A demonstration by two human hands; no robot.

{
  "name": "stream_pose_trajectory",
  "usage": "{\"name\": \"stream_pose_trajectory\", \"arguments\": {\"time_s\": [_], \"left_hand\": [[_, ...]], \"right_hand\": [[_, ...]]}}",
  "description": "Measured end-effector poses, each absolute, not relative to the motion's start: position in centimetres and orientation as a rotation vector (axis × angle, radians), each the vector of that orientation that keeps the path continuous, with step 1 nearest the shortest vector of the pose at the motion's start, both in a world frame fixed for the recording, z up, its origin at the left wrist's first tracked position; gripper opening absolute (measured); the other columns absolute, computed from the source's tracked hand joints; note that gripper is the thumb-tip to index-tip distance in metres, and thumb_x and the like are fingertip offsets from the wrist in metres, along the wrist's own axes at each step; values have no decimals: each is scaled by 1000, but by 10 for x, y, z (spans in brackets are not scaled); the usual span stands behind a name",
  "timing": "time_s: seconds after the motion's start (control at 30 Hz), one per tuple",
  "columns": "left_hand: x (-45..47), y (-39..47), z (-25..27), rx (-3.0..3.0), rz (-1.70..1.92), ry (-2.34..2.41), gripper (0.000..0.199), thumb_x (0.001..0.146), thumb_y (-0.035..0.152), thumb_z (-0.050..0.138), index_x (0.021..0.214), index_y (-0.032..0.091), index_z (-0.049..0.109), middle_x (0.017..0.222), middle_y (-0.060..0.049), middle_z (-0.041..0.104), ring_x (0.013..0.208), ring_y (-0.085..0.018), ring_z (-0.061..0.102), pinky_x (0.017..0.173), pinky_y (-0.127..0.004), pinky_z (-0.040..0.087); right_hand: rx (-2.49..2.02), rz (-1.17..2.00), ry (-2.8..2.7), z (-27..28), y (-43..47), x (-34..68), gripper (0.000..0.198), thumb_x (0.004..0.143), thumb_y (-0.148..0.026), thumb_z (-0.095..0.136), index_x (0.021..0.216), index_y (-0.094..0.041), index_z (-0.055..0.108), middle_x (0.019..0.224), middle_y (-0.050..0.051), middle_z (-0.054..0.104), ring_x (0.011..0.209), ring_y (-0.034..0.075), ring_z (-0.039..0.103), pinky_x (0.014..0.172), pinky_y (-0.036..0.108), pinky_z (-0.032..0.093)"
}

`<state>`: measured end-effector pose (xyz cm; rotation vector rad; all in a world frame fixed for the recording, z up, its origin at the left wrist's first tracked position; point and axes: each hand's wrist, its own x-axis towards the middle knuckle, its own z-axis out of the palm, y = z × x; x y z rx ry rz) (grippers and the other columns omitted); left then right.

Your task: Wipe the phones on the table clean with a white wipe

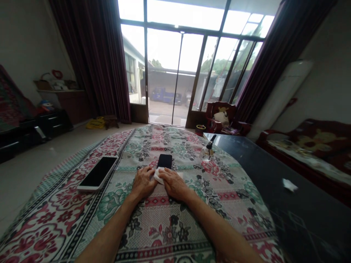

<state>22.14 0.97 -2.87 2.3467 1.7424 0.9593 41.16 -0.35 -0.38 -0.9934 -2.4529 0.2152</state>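
Observation:
A black smartphone [165, 160] lies flat on the flowered cloth in front of me. My left hand [143, 182] rests at its lower left side, fingers bent against the phone's edge. Bunched under the fingers of my right hand [174, 184] is a white tissue [158, 176], pressed on the lower part of the phone. Both hands cover that lower part. To the left lies a larger white-framed tablet [98, 173] with a dark screen. A clear spray bottle [207, 152] with a black nozzle stands upright to the right.
The patterned cloth [170, 233] covers a round table. Beside it on the right is a dark tabletop [257, 175] with a crumpled white tissue [290, 185]. Beyond are a carved wooden chair [212, 111], a wooden sofa [315, 128], a yellow bag [95, 123] and glass doors [172, 80].

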Motion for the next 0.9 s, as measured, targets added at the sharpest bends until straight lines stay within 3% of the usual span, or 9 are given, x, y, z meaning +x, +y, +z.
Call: {"name": "stream_pose_trajectory", "arguments": {"time_s": [0.37,0.57,0.77,0.9], "left_hand": [[220,12,-35,2406,965,1760,41,77,37,60,111,15,65,120,-13,63,114,-28,55,103,-41,39],[221,9,-33,2394,934,1836,51,75,39,61,121,15,60,123,-12,62,117,-29,53,103,-39,38],[246,0,-20,2321,775,2001,63,72,59,62,119,17,59,132,-14,55,119,-32,50,100,-42,38],[272,-6,-11,2207,732,2133,79,69,66,61,125,10,53,134,-19,51,122,-36,45,99,-46,37]], "right_hand": [[-1000,251,-2406,-1,2,413,31,92,-10,42,114,-20,61,126,6,61,120,18,50,100,32,40],[-1162,190,-2204,-4,13,423,30,89,-5,41,109,-15,61,121,11,62,114,19,52,100,31,40],[-1235,202,-2119,-11,19,426,34,86,-2,42,108,-20,61,123,6,62,117,18,51,99,31,40],[-1257,203,-2123,-10,18,424,34,87,-4,42,108,-21,61,127,5,60,121,18,49,100,31,40]]}}
